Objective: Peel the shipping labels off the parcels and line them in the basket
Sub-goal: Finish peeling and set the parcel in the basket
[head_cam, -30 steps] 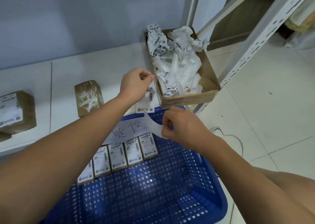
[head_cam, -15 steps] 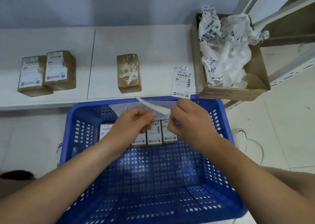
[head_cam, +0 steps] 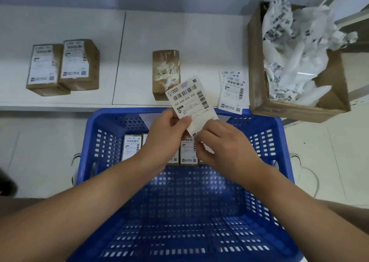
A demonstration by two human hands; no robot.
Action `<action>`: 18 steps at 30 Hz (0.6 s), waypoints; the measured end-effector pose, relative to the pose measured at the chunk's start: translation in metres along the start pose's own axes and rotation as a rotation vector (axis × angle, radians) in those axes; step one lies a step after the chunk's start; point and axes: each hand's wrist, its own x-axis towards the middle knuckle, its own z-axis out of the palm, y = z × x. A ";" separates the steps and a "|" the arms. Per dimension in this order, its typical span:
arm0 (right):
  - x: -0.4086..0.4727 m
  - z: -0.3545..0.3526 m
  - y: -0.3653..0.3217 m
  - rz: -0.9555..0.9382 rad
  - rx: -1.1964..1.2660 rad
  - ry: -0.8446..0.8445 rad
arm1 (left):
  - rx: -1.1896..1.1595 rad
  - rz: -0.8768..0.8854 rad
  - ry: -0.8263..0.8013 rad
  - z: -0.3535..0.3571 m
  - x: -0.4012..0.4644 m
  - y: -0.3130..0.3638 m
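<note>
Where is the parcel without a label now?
The bare parcel stands on the white shelf, centre of the head view, just behind the held label.

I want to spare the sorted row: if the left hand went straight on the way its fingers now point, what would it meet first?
Likely the right hand. The left hand points up and right, pinching the label that both hold. Depth is unclear, but the parcels in the basket lie below that line.

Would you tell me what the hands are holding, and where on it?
Both hold one shipping label: left hand pinches its lower left edge, right hand its bottom corner.
</note>
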 end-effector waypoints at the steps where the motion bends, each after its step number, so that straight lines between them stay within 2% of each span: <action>1: 0.000 -0.001 0.000 0.008 0.008 -0.016 | 0.001 0.003 0.009 -0.001 0.001 0.000; 6: -0.003 -0.004 0.005 0.019 0.012 -0.064 | 0.009 0.027 0.044 -0.002 0.003 -0.001; 9: -0.004 -0.007 0.006 0.044 0.044 -0.021 | 0.039 0.058 0.075 -0.005 0.006 0.002; 13: 0.000 -0.015 0.011 0.409 0.326 0.136 | 0.163 0.123 -0.021 -0.009 0.005 0.004; 15: 0.005 -0.019 0.014 0.597 0.549 0.141 | 0.185 0.130 -0.098 -0.009 0.003 0.003; 18: 0.012 -0.024 0.014 0.721 0.769 0.126 | 0.209 0.130 -0.169 -0.009 0.001 0.002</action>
